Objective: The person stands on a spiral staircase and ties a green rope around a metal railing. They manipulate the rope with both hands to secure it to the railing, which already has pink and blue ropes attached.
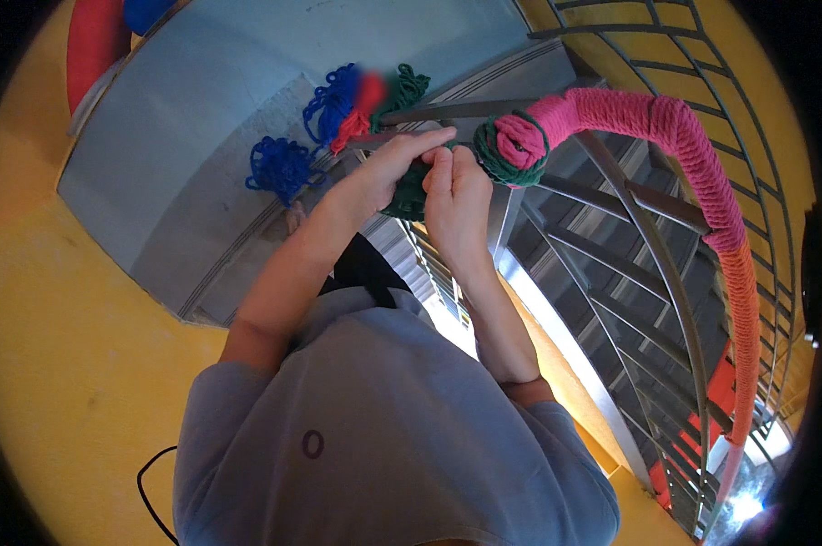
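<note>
My left hand (393, 168) is curved over a bundle of dark green cord (409, 202), with its fingers reaching toward the right hand. Pressed close against it, my right hand (458, 193) has its fingers bent in on the green cord; the fingertips are partly hidden. Just right of my hands is the rounded end of the handrail (643, 114), wrapped in pink cord. A ring of green cord (511, 150) circles that end, around a pink centre.
Blue cord bundles (282, 170), a red cord (349, 130) and more green cord (413, 84) lie on the grey landing (211, 100). Dark metal railing bars (611, 259) and stairs stand at right. The handrail turns orange (743, 318) lower down. A yellow wall (74, 364) is at left.
</note>
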Available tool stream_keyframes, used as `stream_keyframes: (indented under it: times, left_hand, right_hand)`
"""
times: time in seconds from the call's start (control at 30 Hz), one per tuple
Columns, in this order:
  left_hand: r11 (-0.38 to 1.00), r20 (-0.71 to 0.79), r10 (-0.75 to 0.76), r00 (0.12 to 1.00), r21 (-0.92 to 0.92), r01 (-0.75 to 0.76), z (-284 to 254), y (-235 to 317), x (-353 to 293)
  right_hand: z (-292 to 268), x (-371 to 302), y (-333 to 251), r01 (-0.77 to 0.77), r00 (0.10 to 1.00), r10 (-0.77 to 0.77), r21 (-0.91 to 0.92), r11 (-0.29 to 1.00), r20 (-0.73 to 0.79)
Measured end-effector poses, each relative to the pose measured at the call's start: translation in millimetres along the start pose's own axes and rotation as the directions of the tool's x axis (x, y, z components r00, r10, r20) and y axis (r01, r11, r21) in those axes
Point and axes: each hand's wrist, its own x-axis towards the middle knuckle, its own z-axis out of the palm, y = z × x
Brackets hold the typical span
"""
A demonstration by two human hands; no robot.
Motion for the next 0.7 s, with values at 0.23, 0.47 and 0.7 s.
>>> stream_keyframes:
  times: [0.23,0.47,0.7]
  left_hand:
    - [0.938,0.135,-0.097,0.986,-0.318,0.135,19.5,20.5,2.4]
    - [0.961,0.091,-0.023,0.996,-0.274,0.048,19.5,22.9,9.1]
    - [0.976,0.089,0.071,0.994,0.199,-0.087,13.2,42.9,47.0]
  right_hand:
    - [-8.8,7.4,-21.5,0.154,0.986,-0.125,-0.316,0.936,0.11]
    - [-25.9,0.2,-18.6,0.475,0.88,-0.444,-0.353,0.806,0.17]
    - [-105.9,-8.0,102.2,-0.127,0.965,0.207,0.403,0.906,-0.162]
